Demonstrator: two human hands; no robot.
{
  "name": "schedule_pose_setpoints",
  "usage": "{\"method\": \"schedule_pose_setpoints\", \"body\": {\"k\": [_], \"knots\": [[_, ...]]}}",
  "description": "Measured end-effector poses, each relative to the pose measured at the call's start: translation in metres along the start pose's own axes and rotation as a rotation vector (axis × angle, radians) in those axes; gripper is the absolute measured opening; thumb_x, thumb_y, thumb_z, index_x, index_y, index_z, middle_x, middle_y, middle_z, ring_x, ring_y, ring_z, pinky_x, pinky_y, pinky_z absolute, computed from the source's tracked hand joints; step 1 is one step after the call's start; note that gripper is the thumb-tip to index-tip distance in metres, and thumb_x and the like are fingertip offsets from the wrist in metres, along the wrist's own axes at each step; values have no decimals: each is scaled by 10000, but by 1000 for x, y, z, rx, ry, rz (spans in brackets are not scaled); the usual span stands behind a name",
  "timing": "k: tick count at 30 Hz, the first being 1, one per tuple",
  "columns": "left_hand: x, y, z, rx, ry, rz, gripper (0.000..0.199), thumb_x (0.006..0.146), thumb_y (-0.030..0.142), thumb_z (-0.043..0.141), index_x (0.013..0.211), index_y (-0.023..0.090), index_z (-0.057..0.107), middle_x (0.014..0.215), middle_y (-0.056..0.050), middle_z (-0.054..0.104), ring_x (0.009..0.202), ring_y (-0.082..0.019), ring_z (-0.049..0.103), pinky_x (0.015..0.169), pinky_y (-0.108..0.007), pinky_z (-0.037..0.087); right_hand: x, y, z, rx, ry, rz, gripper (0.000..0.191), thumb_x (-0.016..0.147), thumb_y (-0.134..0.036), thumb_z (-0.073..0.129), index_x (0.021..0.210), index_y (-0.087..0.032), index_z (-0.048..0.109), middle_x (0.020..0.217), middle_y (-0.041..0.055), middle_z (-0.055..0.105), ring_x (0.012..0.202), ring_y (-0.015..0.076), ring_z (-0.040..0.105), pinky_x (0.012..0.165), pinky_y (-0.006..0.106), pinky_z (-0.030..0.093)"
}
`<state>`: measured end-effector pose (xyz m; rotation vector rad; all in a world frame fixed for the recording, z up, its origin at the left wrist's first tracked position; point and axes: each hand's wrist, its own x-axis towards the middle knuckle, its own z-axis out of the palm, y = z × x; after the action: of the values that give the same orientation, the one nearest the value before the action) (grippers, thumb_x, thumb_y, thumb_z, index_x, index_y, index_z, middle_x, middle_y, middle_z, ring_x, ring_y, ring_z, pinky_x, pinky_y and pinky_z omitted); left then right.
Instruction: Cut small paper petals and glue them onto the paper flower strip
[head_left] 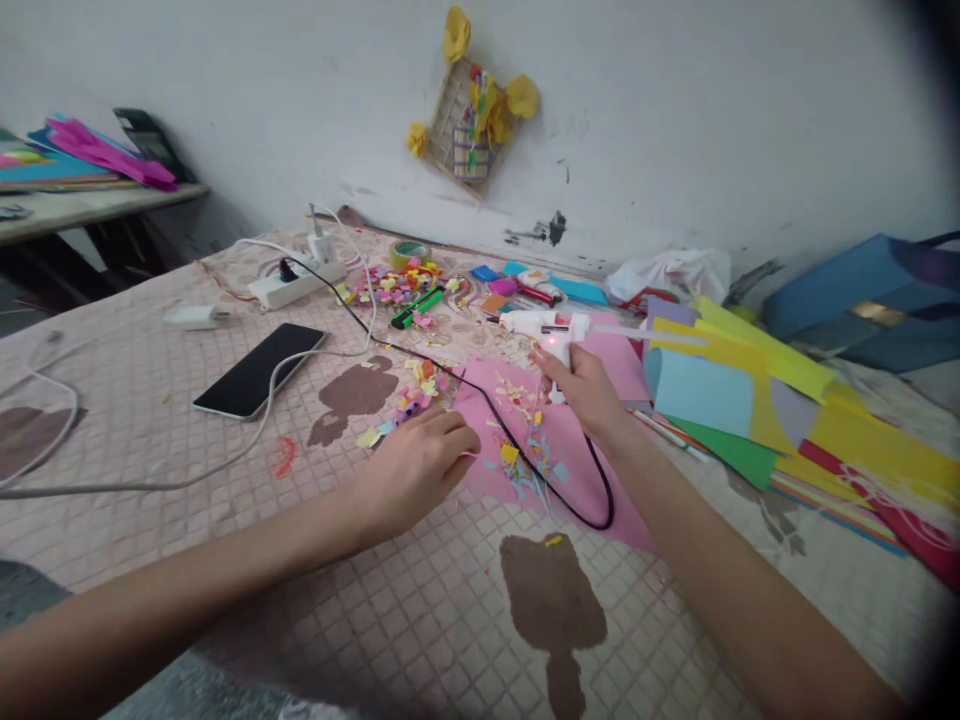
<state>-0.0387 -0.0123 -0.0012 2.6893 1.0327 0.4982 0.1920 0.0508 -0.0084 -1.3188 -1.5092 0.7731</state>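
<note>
We look partway: paper bits [510,454] cut but lying loose, right hand [592,392] wrapped round the lit glue gun [526,322], left hand [420,455] apparently pinching a pink sliver [470,454].

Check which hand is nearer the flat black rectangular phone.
Left. Left hand sits right of the phone, nearer the camera; right hand, holding a white plastic glue gun, is farther right.
</note>
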Motion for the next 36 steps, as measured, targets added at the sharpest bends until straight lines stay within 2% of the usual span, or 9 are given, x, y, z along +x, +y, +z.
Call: {"method": "schedule_pose_setpoints", "body": {"k": [4, 9, 20, 25, 29, 32, 36], "knots": [[18, 0, 12, 44, -90, 14, 144, 841, 153, 451, 828, 148, 595, 865, -68, 587, 826, -192, 533, 700, -302, 427, 0, 5, 0, 7, 0, -3, 261, 794, -423, 553, 738, -176, 490, 557, -29, 521, 457, 110, 504, 435, 226, 402], [24, -3, 23, 4, -132, 1, 110, 810, 160, 502, 876, 153, 589, 921, -76, 568, 846, -191, 532, 704, -288, 427, 0, 9, -1, -14, 10, -49, 263, 804, -424, 541, 728, -175, 504, 559, -22, 524, 471, 114, 507, 452, 230, 407], [22, -6, 31, -136, -70, -18, 105, 762, 85, 477, 747, 141, 565, 816, -59, 573, 771, -166, 525, 665, -266, 407, -1, 9, -1, 12, 8, -47, 263, 799, -421, 554, 724, -173, 505, 552, -26, 520, 463, 107, 502, 446, 225, 408], [20, -5, 28, -406, 9, -125, 101, 738, 66, 496, 731, 141, 565, 707, -19, 582, 628, -108, 511, 584, -221, 394, -4, 5, -1, 96, 6, 3, 274, 789, -425, 568, 709, -174, 495, 549, -32, 522, 459, 100, 506, 445, 222, 418], [22, -8, 27, -743, 79, -239, 25, 761, 157, 542, 743, 141, 550, 684, -13, 605, 599, -95, 530, 544, -200, 403, -8, -2, 1, 156, 3, 17, 283, 767, -430, 592, 697, -174, 495, 542, -33, 538, 444, 97, 505, 454, 227, 423], [31, -11, 26, -1009, 81, -303, 99, 769, 225, 561, 759, 134, 523, 712, -40, 629, 607, -103, 563, 535, -207, 429, -13, -10, 4, 137, -18, 19, 266, 734, -405, 633, 762, -161, 530, 583, -15, 577, 459, 104, 512, 457, 233, 421], [50, -12, 22, -1116, 168, -369, 104, 751, 208, 579, 727, 118, 533, 669, -37, 614, 568, -88, 538, 531, -207, 431, -21, -21, 9, 131, -78, 4, 227, 750, -364, 616, 795, -153, 547, 661, 23, 625, 543, 127, 553, 517, 249, 444]]}}
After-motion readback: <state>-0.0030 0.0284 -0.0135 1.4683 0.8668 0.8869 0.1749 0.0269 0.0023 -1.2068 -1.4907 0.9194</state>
